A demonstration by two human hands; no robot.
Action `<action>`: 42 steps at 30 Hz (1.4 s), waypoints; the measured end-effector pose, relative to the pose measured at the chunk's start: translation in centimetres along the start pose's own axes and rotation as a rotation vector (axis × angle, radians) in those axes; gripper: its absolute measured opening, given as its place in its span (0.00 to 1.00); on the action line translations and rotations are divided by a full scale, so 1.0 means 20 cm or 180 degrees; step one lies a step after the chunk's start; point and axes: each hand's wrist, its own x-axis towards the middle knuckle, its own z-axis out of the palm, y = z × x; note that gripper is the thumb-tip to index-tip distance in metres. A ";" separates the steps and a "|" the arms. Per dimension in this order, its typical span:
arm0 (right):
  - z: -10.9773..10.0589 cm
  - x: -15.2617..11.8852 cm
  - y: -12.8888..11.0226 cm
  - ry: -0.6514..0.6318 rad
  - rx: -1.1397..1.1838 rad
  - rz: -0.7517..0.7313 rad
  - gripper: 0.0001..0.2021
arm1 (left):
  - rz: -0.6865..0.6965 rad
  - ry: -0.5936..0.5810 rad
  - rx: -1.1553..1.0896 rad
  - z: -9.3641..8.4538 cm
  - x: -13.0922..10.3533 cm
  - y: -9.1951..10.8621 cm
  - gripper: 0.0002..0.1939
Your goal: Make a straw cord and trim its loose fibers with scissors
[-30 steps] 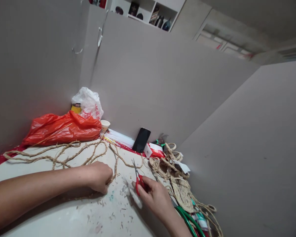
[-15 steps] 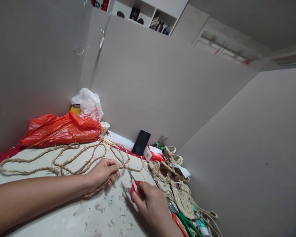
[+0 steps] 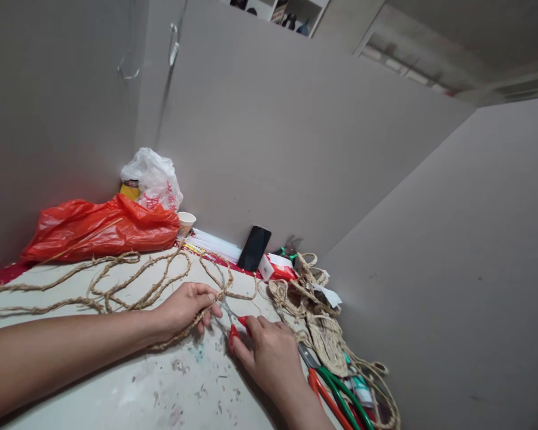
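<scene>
My left hand (image 3: 190, 309) is closed around a rough, twisted straw-coloured rope (image 3: 156, 285), thumb and forefinger pinching it. Long loops of this rope lie across the table to the left and behind the hand, and a short loop extends to the right. In my right hand (image 3: 271, 352) is a small pair of scissors with red handles (image 3: 234, 337). Their blades are parted and point up and left, close to the rope beside my left fingertips. Whether the blades touch the rope I cannot tell.
A red plastic bag (image 3: 103, 227), white plastic bag (image 3: 155, 179) and paper cup (image 3: 186, 222) stand at the back left. A phone (image 3: 254, 248) leans on the wall. Coiled cords (image 3: 327, 340) and larger scissors with green handles (image 3: 341, 394) lie right. Scraps dot the white table (image 3: 161, 394).
The scissors have moved a little up and left, closer to the rope at my left fingers. My left hand keeps its hold. The whole view has shifted slightly.
</scene>
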 end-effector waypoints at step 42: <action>0.02 0.00 -0.04 -0.0129 0.0191 0.0378 0.10 | -0.0075 -0.0127 -0.0283 -0.02 0.01 -0.07 0.16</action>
